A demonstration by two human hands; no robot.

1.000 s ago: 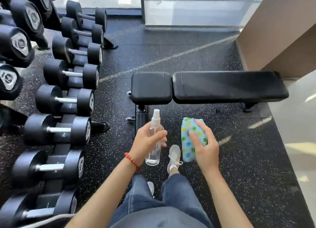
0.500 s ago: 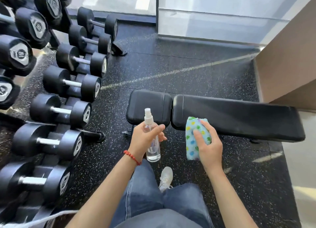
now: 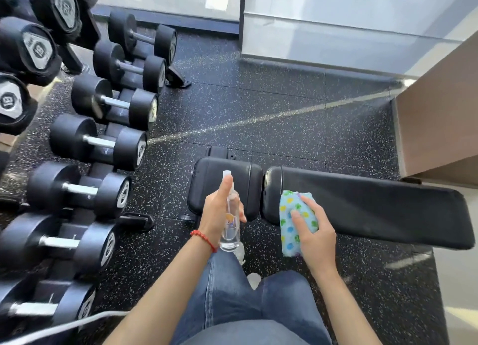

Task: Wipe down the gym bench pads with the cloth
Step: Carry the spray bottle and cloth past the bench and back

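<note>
A black gym bench lies across the view, with a short seat pad on the left and a long back pad on the right. My left hand grips a clear spray bottle upright over the seat pad, index finger up on its white nozzle. My right hand holds a folded light-blue cloth with coloured dots, over the left end of the back pad; I cannot tell whether the cloth touches it.
A rack of black dumbbells fills the left side. Black speckled rubber floor lies beyond the bench. A brown wall corner stands at the right and a glass partition at the back. My jeans-clad legs are below.
I have stepped closer, so the bench sits lower and nearer in view. Both hands now hover over the pads, and my left index finger has risen onto the nozzle.
</note>
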